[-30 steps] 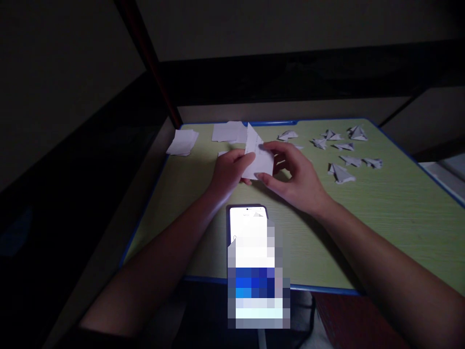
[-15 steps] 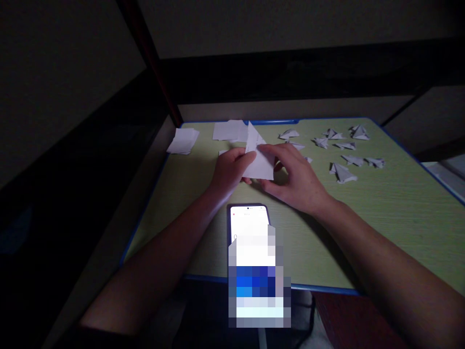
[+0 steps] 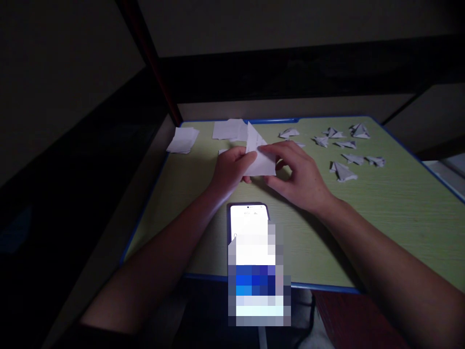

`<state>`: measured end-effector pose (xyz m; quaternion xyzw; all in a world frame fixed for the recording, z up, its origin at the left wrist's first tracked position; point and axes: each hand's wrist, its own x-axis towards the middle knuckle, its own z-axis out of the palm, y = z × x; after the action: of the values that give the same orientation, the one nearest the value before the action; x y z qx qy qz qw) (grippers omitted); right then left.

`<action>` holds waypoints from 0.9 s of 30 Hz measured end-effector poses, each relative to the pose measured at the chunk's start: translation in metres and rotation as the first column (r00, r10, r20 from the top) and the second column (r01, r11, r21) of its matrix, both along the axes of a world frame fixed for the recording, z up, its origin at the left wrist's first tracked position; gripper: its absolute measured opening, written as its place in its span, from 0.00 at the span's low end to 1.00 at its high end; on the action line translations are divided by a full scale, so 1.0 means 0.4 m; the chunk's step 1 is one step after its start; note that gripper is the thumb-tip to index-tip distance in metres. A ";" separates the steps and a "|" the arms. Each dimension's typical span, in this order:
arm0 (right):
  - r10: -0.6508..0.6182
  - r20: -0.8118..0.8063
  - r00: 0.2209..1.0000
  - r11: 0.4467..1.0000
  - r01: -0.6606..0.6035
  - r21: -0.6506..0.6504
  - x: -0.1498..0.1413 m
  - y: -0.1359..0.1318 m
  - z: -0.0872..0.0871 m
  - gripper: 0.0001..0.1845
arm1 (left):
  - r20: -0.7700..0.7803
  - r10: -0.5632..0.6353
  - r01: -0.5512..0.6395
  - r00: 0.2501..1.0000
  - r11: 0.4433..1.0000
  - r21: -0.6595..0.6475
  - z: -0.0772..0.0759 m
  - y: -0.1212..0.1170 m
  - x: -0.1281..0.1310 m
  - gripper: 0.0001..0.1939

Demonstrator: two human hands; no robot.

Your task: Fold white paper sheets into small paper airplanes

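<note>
A small sheet of white paper (image 3: 262, 164), with one top corner folded over so it comes to a point, is held above the table. My left hand (image 3: 232, 167) pinches its left side, thumb on top and fingers underneath. My right hand (image 3: 300, 177) is at the right side, its index fingertip resting on the folded flap and its thumb near the lower right corner. The right hand's other fingers curl behind the paper's right edge and are partly hidden.
Several folded paper planes (image 3: 342, 171) lie at the right. Paper stacks (image 3: 183, 140) and sheets (image 3: 227, 130) lie at the back left. A lit phone (image 3: 249, 223), partly pixelated, is in front of me. The light green table (image 3: 392, 218) has a blue edge.
My right thumb has shifted slightly right, away from the paper's lower edge. The paper's lower right corner has tilted up a little. My left hand keeps its hold.
</note>
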<state>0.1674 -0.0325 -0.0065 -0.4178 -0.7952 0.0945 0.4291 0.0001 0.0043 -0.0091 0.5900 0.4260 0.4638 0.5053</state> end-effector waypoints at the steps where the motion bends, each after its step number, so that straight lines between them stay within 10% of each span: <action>1: 0.000 -0.005 1.000 1.000 0.000 0.004 0.000 0.000 0.000 0.23 | -0.001 0.000 0.000 1.000 1.000 0.003 0.000 0.000 0.000 0.10; 27: -0.036 -0.302 0.953 0.995 0.005 -0.103 -0.006 -0.001 0.007 0.10 | 0.155 -0.099 0.121 0.983 0.982 -0.145 0.001 -0.003 0.002 0.12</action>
<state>0.1650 -0.0328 -0.0039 -0.4278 -0.7098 0.1933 0.5252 0.0008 0.0032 -0.0086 0.5362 0.3889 0.4430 0.6042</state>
